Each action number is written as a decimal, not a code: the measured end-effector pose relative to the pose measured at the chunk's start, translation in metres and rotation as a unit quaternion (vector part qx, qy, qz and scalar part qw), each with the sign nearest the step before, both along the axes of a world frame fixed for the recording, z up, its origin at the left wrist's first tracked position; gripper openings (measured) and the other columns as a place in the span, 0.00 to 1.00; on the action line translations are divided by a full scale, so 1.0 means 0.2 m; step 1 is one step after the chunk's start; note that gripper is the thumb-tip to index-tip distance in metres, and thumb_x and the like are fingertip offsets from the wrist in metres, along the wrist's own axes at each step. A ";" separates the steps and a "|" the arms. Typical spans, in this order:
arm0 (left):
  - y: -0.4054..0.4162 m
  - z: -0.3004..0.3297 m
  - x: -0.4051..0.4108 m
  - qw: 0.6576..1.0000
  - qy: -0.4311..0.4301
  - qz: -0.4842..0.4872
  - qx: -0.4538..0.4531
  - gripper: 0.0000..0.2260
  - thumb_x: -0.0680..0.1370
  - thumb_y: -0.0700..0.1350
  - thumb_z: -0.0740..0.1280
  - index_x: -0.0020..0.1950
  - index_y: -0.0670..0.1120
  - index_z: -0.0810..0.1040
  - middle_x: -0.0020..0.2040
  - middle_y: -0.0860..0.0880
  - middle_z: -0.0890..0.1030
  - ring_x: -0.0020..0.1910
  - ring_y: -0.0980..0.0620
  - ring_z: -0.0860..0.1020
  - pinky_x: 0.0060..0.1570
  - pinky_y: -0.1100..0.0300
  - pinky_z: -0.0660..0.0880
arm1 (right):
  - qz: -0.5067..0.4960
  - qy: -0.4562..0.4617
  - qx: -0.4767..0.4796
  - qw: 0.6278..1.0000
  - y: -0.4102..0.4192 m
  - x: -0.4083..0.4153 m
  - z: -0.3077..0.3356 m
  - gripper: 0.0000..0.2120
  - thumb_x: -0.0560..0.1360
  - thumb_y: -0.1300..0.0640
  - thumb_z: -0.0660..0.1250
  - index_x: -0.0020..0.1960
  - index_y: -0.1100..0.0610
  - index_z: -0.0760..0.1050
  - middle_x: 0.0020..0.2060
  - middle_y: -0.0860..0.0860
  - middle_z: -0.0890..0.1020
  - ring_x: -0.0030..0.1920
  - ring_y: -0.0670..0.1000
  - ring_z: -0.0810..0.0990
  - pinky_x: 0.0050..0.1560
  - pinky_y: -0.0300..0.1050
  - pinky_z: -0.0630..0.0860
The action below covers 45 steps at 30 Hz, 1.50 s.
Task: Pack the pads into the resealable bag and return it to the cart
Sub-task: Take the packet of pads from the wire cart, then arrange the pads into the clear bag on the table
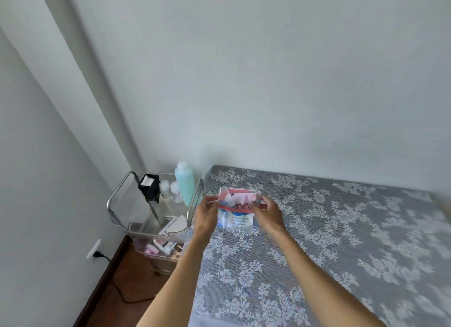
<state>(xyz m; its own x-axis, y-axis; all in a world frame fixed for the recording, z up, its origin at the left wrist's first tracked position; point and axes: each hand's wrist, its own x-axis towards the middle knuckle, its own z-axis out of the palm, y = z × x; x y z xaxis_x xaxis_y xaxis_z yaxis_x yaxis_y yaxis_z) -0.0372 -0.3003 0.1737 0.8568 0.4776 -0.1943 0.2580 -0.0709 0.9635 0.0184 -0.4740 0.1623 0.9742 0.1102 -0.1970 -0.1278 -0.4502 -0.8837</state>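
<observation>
Both hands hold the bag (236,208) up over the near-left part of the bed (341,241), close to the cart (151,209). The left hand (206,216) pinches the bag's left top corner, its fingers (210,201) curled onto the plastic; the right hand (269,215) pinches the right top corner the same way, its fingers (260,204) closed on the edge. The bag hangs between the two sets of fingers, clear plastic with a red strip across it just below them and a white-and-blue label lower down, near the palms. Pink and white pads (240,196) show through the plastic at the top of the bag, just beyond the fingers; the picture is too blurred to tell whether the seal is closed. The bed wears a grey cover with a pale floral pattern and stretches away to the right of the fingers. The cart stands just left of the left fingers, a clear tray with a metal rail. On its top tier a green bottle (184,183) stands upright just beyond the left fingers, and a black box (149,187) sits farther left. Lower tiers hold small blurred items. A plug (97,254) sits in a wall socket down to the left.
</observation>
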 end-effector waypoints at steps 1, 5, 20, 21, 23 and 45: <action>-0.07 -0.02 0.01 1.000 0.004 -0.004 -0.010 0.07 0.79 0.41 0.64 0.56 0.45 0.77 0.49 0.48 0.80 0.47 0.54 0.77 0.42 0.63 0.71 | -0.003 -0.001 0.003 1.000 -0.10 0.00 -0.01 0.16 0.76 0.48 0.68 0.63 0.48 0.74 0.51 0.49 0.84 0.34 0.43 0.79 0.27 0.32 0.71; -0.35 -0.11 0.03 0.995 0.021 -0.028 -0.089 0.06 0.80 0.39 0.62 0.47 0.46 0.78 0.42 0.47 0.81 0.39 0.51 0.77 0.35 0.61 0.72 | -0.015 0.023 0.037 0.999 -0.43 -0.05 -0.02 0.09 0.75 0.48 0.68 0.55 0.41 0.77 0.44 0.48 0.86 0.37 0.49 0.83 0.34 0.42 0.77; -0.79 -0.49 -0.09 0.929 0.239 -0.105 -0.264 0.11 0.80 0.45 0.64 0.52 0.38 0.80 0.46 0.41 0.83 0.41 0.46 0.82 0.39 0.56 0.78 | -0.102 0.327 0.200 0.918 -1.08 -0.17 -0.47 0.23 0.72 0.45 0.71 0.54 0.65 0.79 0.45 0.65 0.83 0.36 0.54 0.77 0.34 0.45 0.74; -0.80 -0.51 -0.09 0.925 0.242 -0.106 -0.275 0.10 0.80 0.44 0.64 0.51 0.38 0.80 0.46 0.41 0.83 0.41 0.45 0.82 0.39 0.55 0.78 | -0.103 0.337 0.202 0.914 -1.09 -0.16 -0.49 0.23 0.71 0.45 0.72 0.54 0.65 0.79 0.45 0.65 0.83 0.35 0.54 0.77 0.34 0.45 0.74; -0.80 -0.56 -0.09 0.917 0.246 -0.105 -0.295 0.10 0.80 0.43 0.64 0.52 0.38 0.80 0.45 0.41 0.83 0.40 0.45 0.82 0.38 0.55 0.79 | -0.103 0.353 0.212 0.905 -1.10 -0.15 -0.53 0.22 0.72 0.46 0.72 0.55 0.64 0.79 0.44 0.63 0.83 0.36 0.54 0.77 0.35 0.45 0.74; -0.86 -0.78 -0.14 0.984 0.138 -0.102 -0.038 0.12 0.73 0.35 0.72 0.56 0.41 0.78 0.41 0.53 0.84 0.37 0.61 0.84 0.37 0.66 0.81 | 0.002 -0.004 -0.110 0.994 -1.09 -0.14 -0.56 0.15 0.76 0.54 0.69 0.62 0.49 0.74 0.53 0.46 0.77 0.49 0.46 0.78 0.42 0.36 0.76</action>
<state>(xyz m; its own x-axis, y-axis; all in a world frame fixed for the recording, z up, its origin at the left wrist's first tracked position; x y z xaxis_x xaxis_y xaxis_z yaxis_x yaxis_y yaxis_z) -0.0659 -0.4727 0.0179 0.8427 0.2753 -0.4626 0.4994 -0.0787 0.8628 -0.0104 -0.6917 0.0494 0.9754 0.0691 -0.2092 -0.1192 -0.6331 -0.7648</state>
